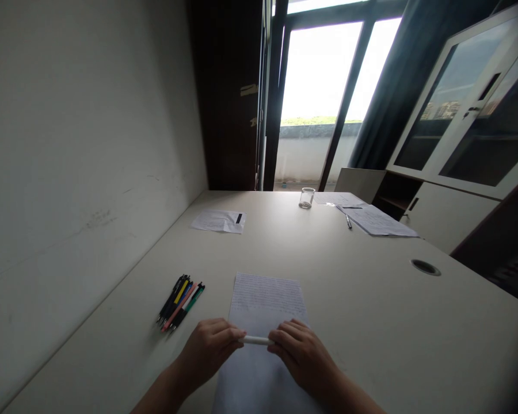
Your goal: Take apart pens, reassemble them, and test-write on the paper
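A slim white pen [257,341] is held level between my two hands, just over a sheet of paper [265,293] with handwritten lines on its far part. My left hand [211,348] pinches the pen's left end, fingers closed. At the other end, the fingers of my right hand [300,351] are wrapped round the pen. Both ends are hidden by the fingers, so I cannot tell whether it is capped. To the left of the sheet lies a bunch of pens [180,302] in black, yellow, blue, pink and green.
Toward the back stand a clear glass [307,198] and a creased paper slip [220,221]. At the back right, a stack of papers [380,220] lies beside a single pen [349,222]. A round cable hole [425,267] is set in the white table [362,310]. A wall borders the left side.
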The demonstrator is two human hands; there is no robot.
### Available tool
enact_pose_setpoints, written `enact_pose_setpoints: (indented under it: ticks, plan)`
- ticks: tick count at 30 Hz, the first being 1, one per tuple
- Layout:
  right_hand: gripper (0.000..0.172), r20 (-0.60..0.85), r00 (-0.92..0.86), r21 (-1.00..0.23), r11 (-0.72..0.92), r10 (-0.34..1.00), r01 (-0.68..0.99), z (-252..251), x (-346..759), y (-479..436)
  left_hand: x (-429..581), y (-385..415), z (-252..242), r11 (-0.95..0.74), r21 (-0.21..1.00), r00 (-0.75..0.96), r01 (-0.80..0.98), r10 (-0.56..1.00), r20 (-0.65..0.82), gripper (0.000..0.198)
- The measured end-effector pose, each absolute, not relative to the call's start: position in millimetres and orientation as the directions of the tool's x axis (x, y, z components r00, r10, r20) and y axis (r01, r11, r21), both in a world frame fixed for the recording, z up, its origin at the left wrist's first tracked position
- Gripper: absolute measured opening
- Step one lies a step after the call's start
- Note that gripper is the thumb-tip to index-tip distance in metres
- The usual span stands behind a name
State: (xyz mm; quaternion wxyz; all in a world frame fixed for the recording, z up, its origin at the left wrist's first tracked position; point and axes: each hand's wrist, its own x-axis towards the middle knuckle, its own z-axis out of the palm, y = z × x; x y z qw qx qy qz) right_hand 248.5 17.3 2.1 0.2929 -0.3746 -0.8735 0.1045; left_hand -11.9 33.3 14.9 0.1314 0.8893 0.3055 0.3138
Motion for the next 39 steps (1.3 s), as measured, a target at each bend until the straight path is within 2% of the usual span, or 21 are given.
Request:
enact_pose_setpoints:
  ticks: [6,12,16,20,24,28,32,39]
  plan:
    - [0.019,0.417,-0.576,-0.34,0.708,0.703,0.618,6,248,15,-12,31,14,-0.78,0.421,0.615,0.463,0.624,0.481,0.014]
    - [0.024,0.415,-0.577,-0.318,0.706,0.704,0.633,5,246,13,-12,32,16,-0.791,0.408,0.609,0.455,0.611,0.506,0.013]
    - [0.024,0.43,-0.553,-0.328,0.694,0.714,0.641,1,246,14,-10,33,14,-0.777,0.441,0.589,0.448,0.628,0.509,0.011]
    - [0.021,0.451,-0.508,-0.37,0.671,0.734,0.642,1,248,15,-10,35,11,-0.712,0.558,0.524,0.426,0.697,0.489,0.011]
    - [0.019,0.514,-0.374,-0.463,0.617,0.772,0.637,3,252,16,-16,38,12,-0.578,0.719,0.384,0.386,0.809,0.445,0.013]
    - [0.018,0.541,-0.315,-0.528,0.606,0.78,0.594,6,254,18,-19,39,13,-0.448,0.855,0.295,0.262,0.881,0.371,0.014]
    - [0.021,0.558,-0.432,-0.441,0.694,0.709,0.569,9,251,18,-17,39,10,-0.302,0.943,0.293,0.137,0.922,0.253,0.021]
    - [0.021,0.544,-0.591,-0.245,0.786,0.596,0.567,14,245,12,-10,38,4,-0.096,0.995,0.392,-0.04,0.914,0.104,0.027]
